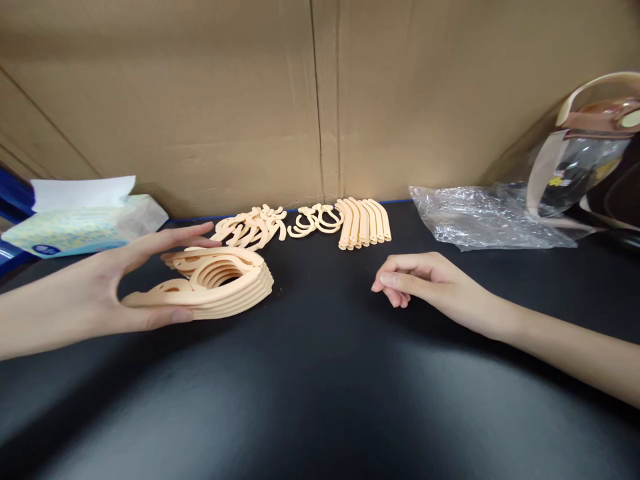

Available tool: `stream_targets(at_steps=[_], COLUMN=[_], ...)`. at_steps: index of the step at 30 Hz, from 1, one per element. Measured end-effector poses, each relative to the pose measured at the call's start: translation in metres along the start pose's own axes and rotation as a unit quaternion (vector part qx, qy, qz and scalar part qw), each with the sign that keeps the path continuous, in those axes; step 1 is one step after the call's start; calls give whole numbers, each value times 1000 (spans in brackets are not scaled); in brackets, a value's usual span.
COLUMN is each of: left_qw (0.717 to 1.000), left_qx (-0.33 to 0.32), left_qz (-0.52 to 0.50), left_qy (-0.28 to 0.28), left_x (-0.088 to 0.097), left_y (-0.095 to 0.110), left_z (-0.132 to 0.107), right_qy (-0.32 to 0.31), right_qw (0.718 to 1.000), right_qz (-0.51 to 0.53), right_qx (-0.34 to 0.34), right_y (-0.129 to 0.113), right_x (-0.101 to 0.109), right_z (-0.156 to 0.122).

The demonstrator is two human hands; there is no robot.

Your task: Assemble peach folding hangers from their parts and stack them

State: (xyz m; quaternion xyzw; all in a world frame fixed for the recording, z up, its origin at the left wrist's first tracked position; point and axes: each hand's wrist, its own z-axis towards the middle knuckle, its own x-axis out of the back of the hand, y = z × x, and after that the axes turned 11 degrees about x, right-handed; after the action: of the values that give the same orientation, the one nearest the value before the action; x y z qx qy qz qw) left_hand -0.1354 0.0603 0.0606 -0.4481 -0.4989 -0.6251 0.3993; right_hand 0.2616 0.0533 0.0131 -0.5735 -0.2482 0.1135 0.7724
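Observation:
A stack of peach plastic folding hangers (233, 293) lies on the black table at the left, with rounded loops nested over one another. My left hand (115, 287) is around its left end, thumb along the near side and fingers reaching over the far side. To the right, my right hand (425, 287) hovers over the table, fingers loosely curled and thumb against them, with nothing visible in it. Behind the stack is a jumbled pile of peach plastic hooks (255, 227). Several more curved hooks (317, 220) lie beside a neat row of peach hanger arms (364, 223).
A tissue pack (95, 217) sits at the back left. At the back right lie a clear plastic bag (490, 217) and a transparent bottle (575, 160) with a brown lid and strap. A cardboard wall (225, 100) closes off the table's far edge.

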Motion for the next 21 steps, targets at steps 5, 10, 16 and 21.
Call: stream_targets(at_steps=[5, 10, 16, 21], left_qw=[999, 999, 999, 999], left_qx=[11, 14, 16, 16], left_qz=[32, 40, 39, 34], left_qy=[0, -11, -17, -9], left_x=[1, 4, 5, 4], left_y=[-11, -16, -19, -17], left_z=[1, 3, 3, 2], right_qy=[-1, 0, -2, -1], right_qw=[1000, 1000, 1000, 1000], right_qz=[-3, -4, 1, -3], right_qx=[-1, -1, 0, 0], right_y=[1, 1, 0, 0], right_x=[0, 0, 0, 0], right_z=[0, 0, 0, 0])
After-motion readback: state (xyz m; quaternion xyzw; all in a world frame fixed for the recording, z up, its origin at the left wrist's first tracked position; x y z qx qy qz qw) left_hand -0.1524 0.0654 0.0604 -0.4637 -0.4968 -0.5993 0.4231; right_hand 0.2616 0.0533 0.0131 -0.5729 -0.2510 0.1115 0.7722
